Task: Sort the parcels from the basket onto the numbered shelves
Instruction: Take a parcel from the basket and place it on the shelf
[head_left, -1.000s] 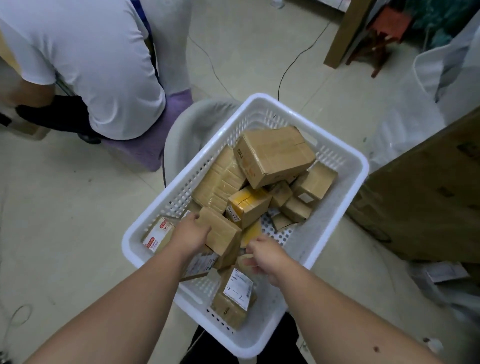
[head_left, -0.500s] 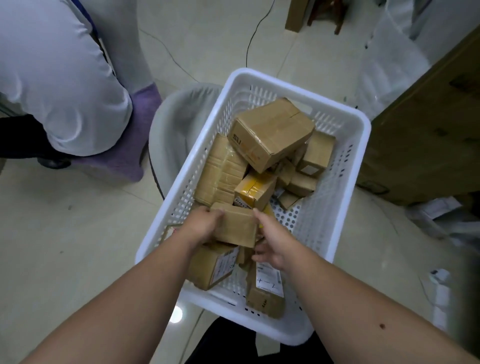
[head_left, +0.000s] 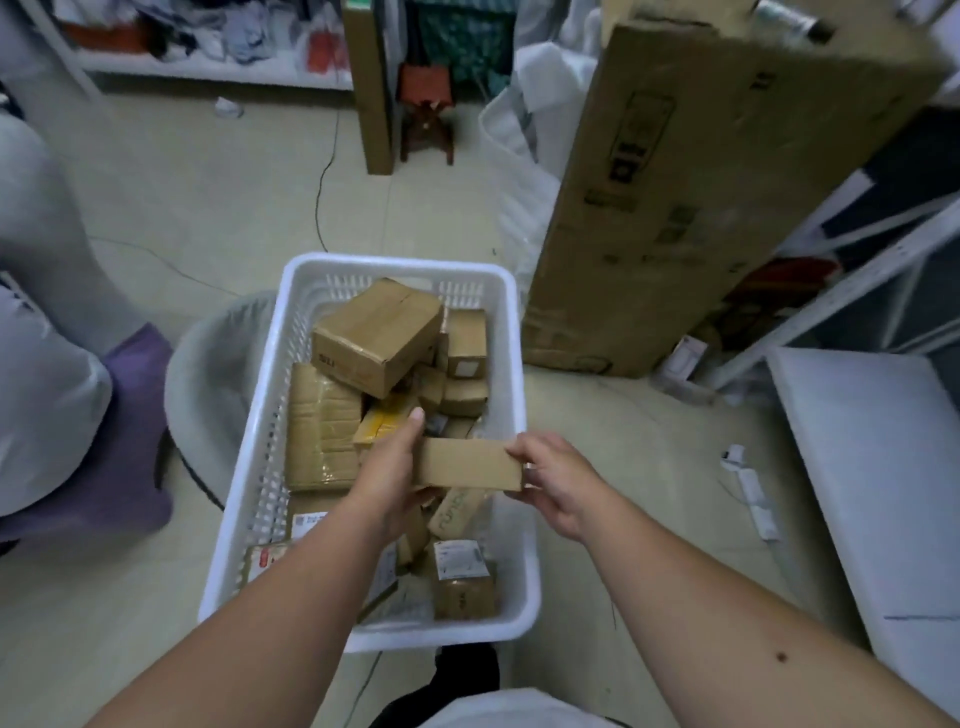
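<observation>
Left hand (head_left: 392, 470) and right hand (head_left: 558, 480) grip opposite ends of a small cardboard parcel (head_left: 469, 464) above the white basket (head_left: 511, 364) of parcels.

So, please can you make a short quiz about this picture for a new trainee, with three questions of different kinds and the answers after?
1. True or false: both hands hold the same small box.
2. Where is the biggest box in the basket? A) far end B) near end C) outside it
3. Fill in: the tall carton leans to the ____ of the basket.

Key:
1. True: left hand and right hand grip its two ends.
2. A
3. right
</observation>
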